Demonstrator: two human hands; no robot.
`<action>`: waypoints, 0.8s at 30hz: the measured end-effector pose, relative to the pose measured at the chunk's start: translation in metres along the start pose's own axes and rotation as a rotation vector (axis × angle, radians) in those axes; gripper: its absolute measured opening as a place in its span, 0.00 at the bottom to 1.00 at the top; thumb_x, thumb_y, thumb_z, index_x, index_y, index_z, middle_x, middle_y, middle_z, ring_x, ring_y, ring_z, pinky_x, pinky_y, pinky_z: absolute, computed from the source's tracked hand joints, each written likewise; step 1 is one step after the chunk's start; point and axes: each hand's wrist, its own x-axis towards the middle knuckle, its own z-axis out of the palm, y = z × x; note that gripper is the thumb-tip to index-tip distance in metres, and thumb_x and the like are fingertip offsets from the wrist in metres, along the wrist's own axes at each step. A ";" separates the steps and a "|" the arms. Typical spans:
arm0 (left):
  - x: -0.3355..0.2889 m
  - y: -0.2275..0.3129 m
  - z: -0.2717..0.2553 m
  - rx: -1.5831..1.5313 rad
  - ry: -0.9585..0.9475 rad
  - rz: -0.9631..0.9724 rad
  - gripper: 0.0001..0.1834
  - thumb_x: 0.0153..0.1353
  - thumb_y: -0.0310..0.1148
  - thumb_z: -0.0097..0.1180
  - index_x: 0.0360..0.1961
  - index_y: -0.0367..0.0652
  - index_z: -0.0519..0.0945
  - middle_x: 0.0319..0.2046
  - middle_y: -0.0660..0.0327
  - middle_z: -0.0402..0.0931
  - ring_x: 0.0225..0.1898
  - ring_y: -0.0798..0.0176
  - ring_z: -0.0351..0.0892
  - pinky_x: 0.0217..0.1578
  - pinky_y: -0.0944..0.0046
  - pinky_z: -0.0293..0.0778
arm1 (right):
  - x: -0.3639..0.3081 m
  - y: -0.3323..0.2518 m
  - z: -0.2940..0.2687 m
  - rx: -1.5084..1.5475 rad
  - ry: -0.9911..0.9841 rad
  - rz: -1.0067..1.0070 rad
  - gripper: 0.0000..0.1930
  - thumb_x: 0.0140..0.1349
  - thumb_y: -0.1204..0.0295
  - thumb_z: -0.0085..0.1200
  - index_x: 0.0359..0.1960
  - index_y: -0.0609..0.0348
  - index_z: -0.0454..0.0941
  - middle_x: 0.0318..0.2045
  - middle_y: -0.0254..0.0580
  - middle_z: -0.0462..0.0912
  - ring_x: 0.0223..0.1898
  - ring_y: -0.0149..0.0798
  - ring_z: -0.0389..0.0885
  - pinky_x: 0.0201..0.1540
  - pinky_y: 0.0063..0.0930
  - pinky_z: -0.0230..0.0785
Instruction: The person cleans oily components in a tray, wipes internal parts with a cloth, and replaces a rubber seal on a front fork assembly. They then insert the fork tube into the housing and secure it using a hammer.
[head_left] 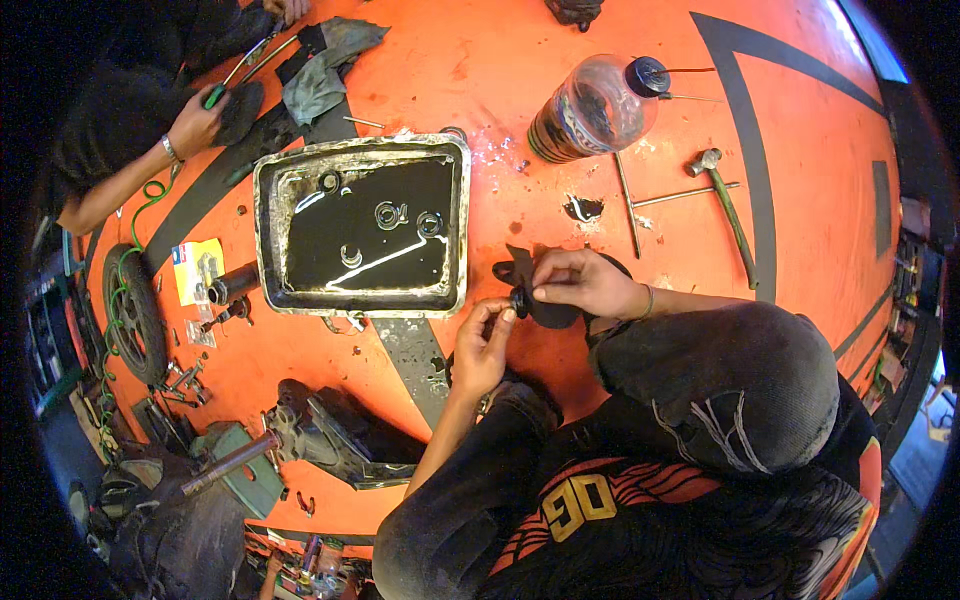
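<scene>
My left hand (pixel 482 350) pinches a small dark round part (pixel 518 301) between thumb and fingertips. Right beside it, my right hand (pixel 592 284) is closed on a dark cloth (pixel 555 314), which hangs under the fingers and touches the part. Exactly what kind of part it is, I cannot make out. Just left of my hands stands a rectangular metal tray (pixel 463 225) with dark liquid. Several ring-shaped parts lie in the liquid, among them one ring (pixel 430 224) near the right wall.
Beyond my hands are a clear plastic bottle (pixel 600 110) with a black cap, a T-shaped metal tool (pixel 628 205) and a hammer (pixel 728 210). A wheel (pixel 135 315) lies far left. At upper left, another person's hand (pixel 195 125) holds a green-handled tool.
</scene>
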 end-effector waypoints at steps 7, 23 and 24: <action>0.002 0.005 0.004 0.221 0.005 0.124 0.06 0.69 0.27 0.53 0.43 0.36 0.77 0.38 0.57 0.77 0.40 0.62 0.75 0.44 0.63 0.71 | 0.000 -0.001 0.006 0.012 -0.043 -0.026 0.04 0.68 0.73 0.56 0.41 0.59 0.77 0.40 0.30 0.75 0.44 0.26 0.73 0.49 0.27 0.67; 0.003 0.019 -0.001 0.536 -0.133 0.459 0.07 0.60 0.25 0.58 0.39 0.39 0.75 0.38 0.54 0.76 0.43 0.47 0.71 0.47 0.52 0.64 | -0.002 0.017 -0.004 0.168 -0.167 -0.090 0.11 0.67 0.70 0.60 0.47 0.60 0.77 0.45 0.36 0.79 0.51 0.31 0.75 0.57 0.29 0.67; 0.003 0.020 0.000 0.500 -0.135 0.443 0.06 0.61 0.24 0.57 0.39 0.39 0.75 0.37 0.54 0.76 0.42 0.47 0.71 0.47 0.51 0.64 | -0.002 0.016 -0.005 0.060 -0.152 -0.172 0.10 0.65 0.73 0.61 0.46 0.60 0.77 0.44 0.39 0.79 0.50 0.34 0.77 0.55 0.31 0.69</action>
